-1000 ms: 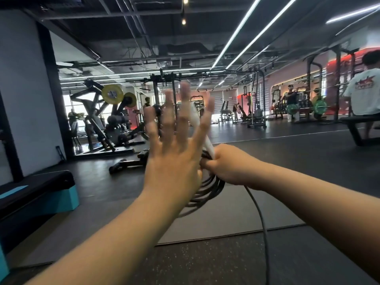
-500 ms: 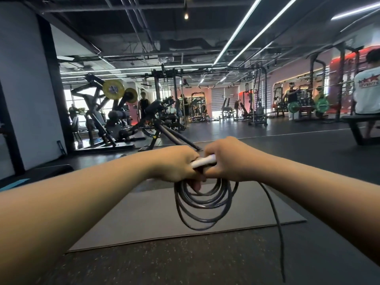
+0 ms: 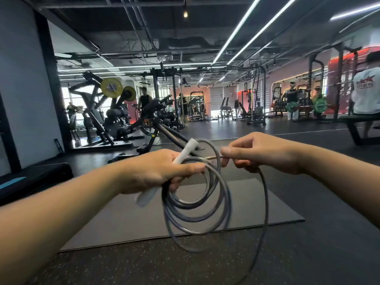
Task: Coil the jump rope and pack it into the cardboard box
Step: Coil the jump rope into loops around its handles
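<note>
My left hand (image 3: 158,171) grips the white handle (image 3: 185,152) of the jump rope together with several dark grey coils (image 3: 197,210) that hang below it. My right hand (image 3: 259,153) is a short way to the right and pinches the rope's free strand, which loops from the coil to its fingers. From that hand the loose rope (image 3: 265,212) drops in a long arc toward the bottom edge of the view. The other handle and the cardboard box are not in view.
A grey floor mat (image 3: 133,223) lies under my hands on black rubber flooring. A black bench (image 3: 35,177) sits at the left, weight machines (image 3: 115,118) stand beyond, and a person in a white shirt (image 3: 366,93) sits on a bench at the far right.
My left hand went from spread open with the rope around it to gripping the handle and coils. My right hand moved away to the right, drawing a strand out.
</note>
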